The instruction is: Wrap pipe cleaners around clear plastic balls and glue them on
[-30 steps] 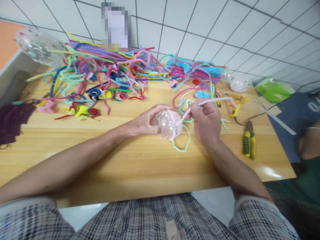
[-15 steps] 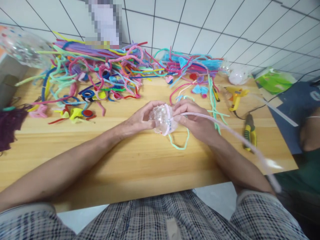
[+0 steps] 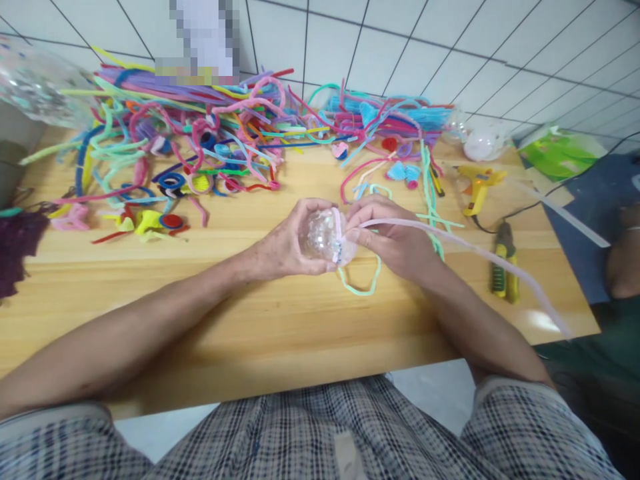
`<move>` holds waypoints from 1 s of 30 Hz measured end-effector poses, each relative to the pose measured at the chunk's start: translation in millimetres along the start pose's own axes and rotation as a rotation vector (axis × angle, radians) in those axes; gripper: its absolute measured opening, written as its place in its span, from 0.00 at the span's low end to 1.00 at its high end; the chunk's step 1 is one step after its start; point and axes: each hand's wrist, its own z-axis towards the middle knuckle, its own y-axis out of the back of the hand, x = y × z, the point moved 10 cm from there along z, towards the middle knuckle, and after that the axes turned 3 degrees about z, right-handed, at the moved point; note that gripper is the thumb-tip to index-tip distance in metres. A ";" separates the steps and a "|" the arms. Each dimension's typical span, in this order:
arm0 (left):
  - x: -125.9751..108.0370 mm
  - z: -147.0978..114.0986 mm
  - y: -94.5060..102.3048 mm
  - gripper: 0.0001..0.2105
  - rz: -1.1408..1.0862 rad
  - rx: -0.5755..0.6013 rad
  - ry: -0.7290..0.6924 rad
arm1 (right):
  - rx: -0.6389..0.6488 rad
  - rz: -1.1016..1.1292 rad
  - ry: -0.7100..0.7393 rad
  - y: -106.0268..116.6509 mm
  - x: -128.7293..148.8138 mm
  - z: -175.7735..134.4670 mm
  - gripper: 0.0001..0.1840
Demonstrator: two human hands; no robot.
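My left hand [image 3: 295, 240] is wrapped round a clear plastic ball [image 3: 320, 235] with shiny bits inside. A pale pink pipe cleaner [image 3: 445, 233] runs round the ball's middle, and its long free end arcs off to the right. With thumb and fingers, my right hand [image 3: 395, 233] pinches that pipe cleaner close against the ball's right side. Below the hands, a mint green pipe cleaner [image 3: 363, 292] lies curved on the wooden table [image 3: 260, 340].
Many coloured pipe cleaners [image 3: 190, 120] are heaped along the back. To the right are a yellow glue gun [image 3: 479, 187], yellow-and-black pliers [image 3: 505, 263], a white ball [image 3: 483, 143] and a green packet [image 3: 560, 153]. Another person's arm [image 3: 625, 260] shows at the right edge.
My left fingers and thumb have closed further round the ball. The free end of the pink pipe cleaner has swung upward a little. The camera view has shifted slightly.
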 end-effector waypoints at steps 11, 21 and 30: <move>-8.5 2.0 0.9 0.45 0.053 0.106 -0.058 | 0.068 -0.003 -0.044 3.2 -5.9 1.6 0.15; -8.1 3.4 -5.1 0.49 0.002 0.192 0.019 | 0.029 0.330 -0.338 -0.1 -43.6 1.7 0.25; -2.7 5.8 -1.2 0.52 -0.016 0.227 -0.046 | -0.009 0.408 -0.332 -5.4 -49.5 2.5 0.25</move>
